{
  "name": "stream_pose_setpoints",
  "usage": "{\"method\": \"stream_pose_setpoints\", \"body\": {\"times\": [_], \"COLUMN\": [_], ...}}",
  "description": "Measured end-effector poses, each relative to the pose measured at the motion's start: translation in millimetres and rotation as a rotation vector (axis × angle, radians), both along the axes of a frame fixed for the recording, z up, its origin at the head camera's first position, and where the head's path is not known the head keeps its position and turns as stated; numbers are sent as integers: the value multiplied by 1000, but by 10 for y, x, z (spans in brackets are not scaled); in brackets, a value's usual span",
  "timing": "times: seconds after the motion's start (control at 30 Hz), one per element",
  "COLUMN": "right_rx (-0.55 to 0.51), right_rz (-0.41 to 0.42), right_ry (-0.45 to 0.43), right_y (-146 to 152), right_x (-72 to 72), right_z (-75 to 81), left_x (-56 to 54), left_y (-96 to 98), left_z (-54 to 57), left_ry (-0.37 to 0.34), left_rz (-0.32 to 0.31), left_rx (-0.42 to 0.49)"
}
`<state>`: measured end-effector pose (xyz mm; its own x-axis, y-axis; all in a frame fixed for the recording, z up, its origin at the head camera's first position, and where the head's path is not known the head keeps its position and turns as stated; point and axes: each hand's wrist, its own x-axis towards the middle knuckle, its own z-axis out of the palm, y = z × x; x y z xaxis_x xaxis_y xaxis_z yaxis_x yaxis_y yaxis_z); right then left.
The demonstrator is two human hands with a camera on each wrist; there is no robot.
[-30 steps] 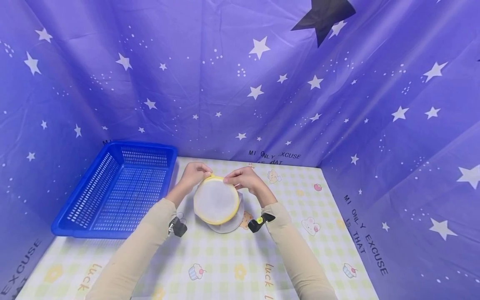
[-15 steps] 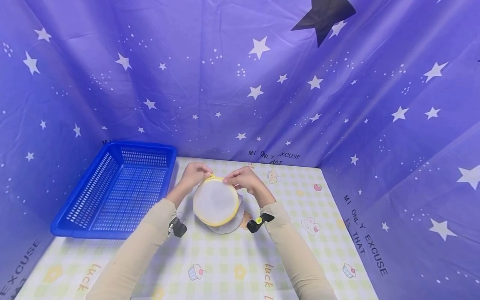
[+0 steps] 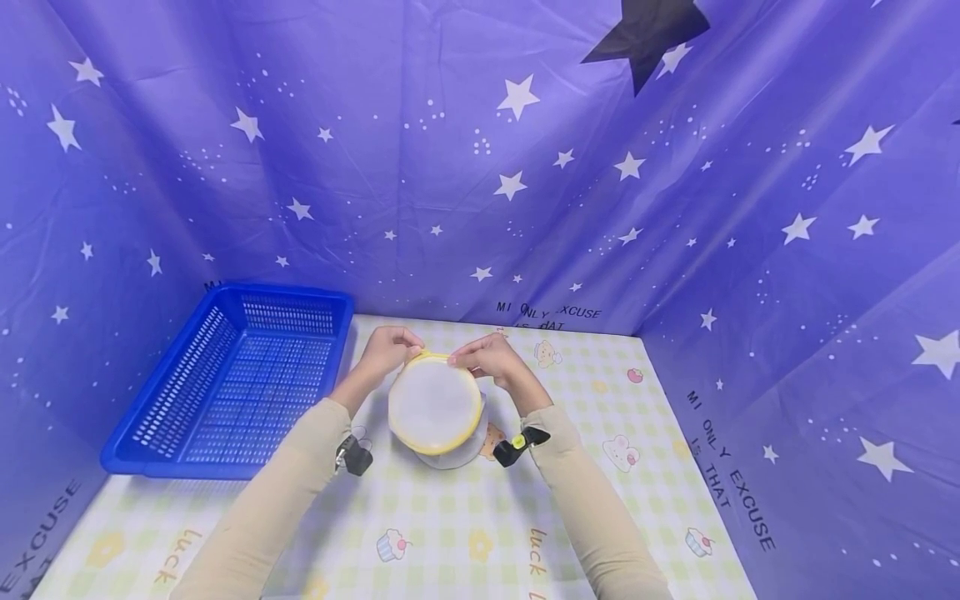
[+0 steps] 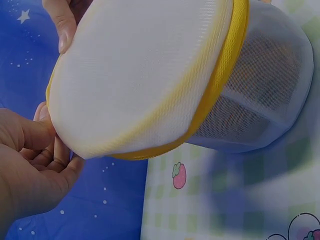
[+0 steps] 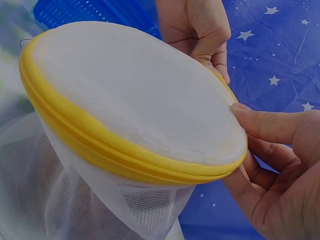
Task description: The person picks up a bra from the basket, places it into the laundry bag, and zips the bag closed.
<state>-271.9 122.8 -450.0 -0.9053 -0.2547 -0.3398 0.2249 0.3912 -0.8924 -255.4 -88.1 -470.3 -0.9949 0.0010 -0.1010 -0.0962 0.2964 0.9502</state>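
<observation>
A round white mesh laundry bag [image 3: 433,404] with a yellow zipper band [image 5: 115,160] stands on the table, its top tilted over a greyish mesh body [image 4: 260,85]. At the far left of the rim, my left hand [image 3: 388,348] pinches the zipper edge between thumb and fingers. Just to its right, my right hand [image 3: 489,358] pinches the same edge, thumb on the white top and fingers below, as the right wrist view shows. The fingertips hide the zipper's far stretch. In the right wrist view the body's side is creased under the band.
A blue perforated plastic basket [image 3: 247,383] stands on the left of the table. A green-and-white checked cloth [image 3: 592,517] with cartoon prints covers the table. Purple star-printed curtains [image 3: 420,167] enclose it at the back and sides.
The bag's white top has shifted very slightly to the right. Both hands keep their pinch at the far rim, almost in the same place.
</observation>
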Motion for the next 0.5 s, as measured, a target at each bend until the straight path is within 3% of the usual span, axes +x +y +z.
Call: {"method": "stream_pose_setpoints", "body": {"times": [0.27, 0.5], "right_rx": [-10, -17], "right_rz": [-40, -22], "right_ry": [-12, -12], "right_y": [95, 138], "right_x": [18, -4], "right_z": [9, -52], "left_x": [24, 18], "left_y": [-85, -117], "left_z": [4, 7], "left_ry": [9, 20], "left_rz": [9, 13], "left_rx": [9, 17]}}
